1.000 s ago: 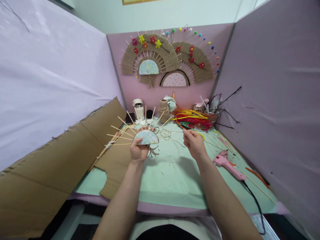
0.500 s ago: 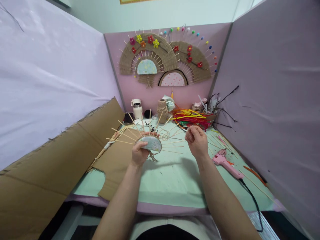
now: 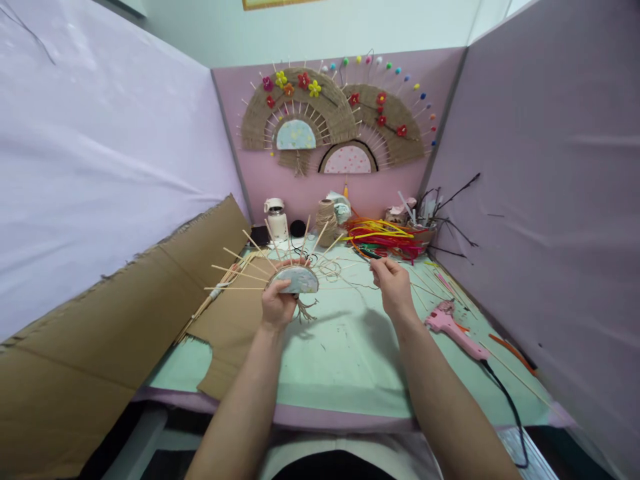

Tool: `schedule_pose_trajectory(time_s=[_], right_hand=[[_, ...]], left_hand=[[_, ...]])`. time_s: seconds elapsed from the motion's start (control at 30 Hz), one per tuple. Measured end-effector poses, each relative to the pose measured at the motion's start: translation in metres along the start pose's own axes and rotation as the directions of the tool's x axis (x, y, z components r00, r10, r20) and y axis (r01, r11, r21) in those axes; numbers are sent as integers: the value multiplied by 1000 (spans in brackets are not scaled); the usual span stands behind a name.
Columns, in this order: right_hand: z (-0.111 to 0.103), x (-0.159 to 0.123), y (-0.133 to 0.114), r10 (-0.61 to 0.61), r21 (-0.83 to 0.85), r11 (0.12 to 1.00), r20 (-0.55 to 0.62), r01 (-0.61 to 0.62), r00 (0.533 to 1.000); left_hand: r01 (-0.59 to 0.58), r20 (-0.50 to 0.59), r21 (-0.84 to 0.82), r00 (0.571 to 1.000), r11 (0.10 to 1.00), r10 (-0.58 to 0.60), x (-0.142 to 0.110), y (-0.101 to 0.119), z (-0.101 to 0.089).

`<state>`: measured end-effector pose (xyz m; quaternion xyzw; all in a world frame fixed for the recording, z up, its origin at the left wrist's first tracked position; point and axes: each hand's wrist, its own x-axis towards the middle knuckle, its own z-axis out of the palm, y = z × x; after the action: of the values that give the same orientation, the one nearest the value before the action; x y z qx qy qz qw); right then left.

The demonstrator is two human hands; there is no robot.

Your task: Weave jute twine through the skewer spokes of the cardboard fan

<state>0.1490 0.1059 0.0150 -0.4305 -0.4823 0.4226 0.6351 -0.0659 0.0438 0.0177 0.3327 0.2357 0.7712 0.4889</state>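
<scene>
My left hand is closed on a half-round fan base with a pale blue patterned face, thumb in front and fingers behind. Thin wooden sticks radiate from its curved edge. A frayed twine tassel hangs below the straight edge. To the right, my right hand is raised over the table with fingertips pinched together. A thin strand of twine runs between the fan and these fingertips. Loose loops of twine lie behind the fan.
A pink glue gun with a black cord lies at right. Behind stand a twine cone, a white bottle and a heap of red and yellow pipe cleaners. Cardboard lies at left. Finished fans hang on the back panel.
The fan has turned counter-clockwise in my left hand, its sticks leaning further left, and has shifted slightly left. My right hand stays pinched at nearly the same place.
</scene>
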Motion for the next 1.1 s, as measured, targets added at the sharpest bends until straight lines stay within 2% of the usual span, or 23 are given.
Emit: schedule_pose_trajectory(time_s=[0.13,0.2,0.27,0.37,0.4,0.47,0.63,0.7,0.73,0.87,0.9,1.0,1.1], right_hand=[[3,-5,-3,24,-158,987,158,1,987],[5,-10,-4,79,-262,965,295,1,952],[8,-16,-4,164,-357,934,478,21,863],[13,-25,-1,274,-440,893,704,99,655],[15,-27,0,290,-449,885,740,124,607],[19,-30,1,304,-457,876,770,153,561],[19,-31,1,320,-456,875,798,163,511],[17,-30,0,277,-416,892,812,177,514],[16,-29,0,233,-386,903,810,189,538],[16,-26,2,44,-269,940,703,208,710],[17,-25,3,14,-236,951,677,199,736],[21,-25,8,-66,-94,982,636,162,769],[26,-30,10,-88,37,996,598,82,797]], left_hand=[[-49,-74,-30,996,998,46,3,1,2],[-67,-95,-51,994,996,62,4,2,2],[-82,-121,-76,990,994,73,5,3,1],[-68,-132,-100,990,993,55,6,2,1],[-55,-124,-101,991,993,42,5,0,1],[-28,-110,-93,994,995,18,5,-3,1],[3,-86,-104,996,995,-12,4,-8,3],[11,-84,-105,996,994,-20,4,-9,2],[14,-85,-105,996,994,-23,4,-9,1],[40,-81,-111,996,993,-49,3,-10,0],[53,-80,-113,995,992,-62,3,-11,0],[93,-71,-124,992,988,-102,0,-14,2],[131,-40,-127,990,983,-137,-2,-18,4]])
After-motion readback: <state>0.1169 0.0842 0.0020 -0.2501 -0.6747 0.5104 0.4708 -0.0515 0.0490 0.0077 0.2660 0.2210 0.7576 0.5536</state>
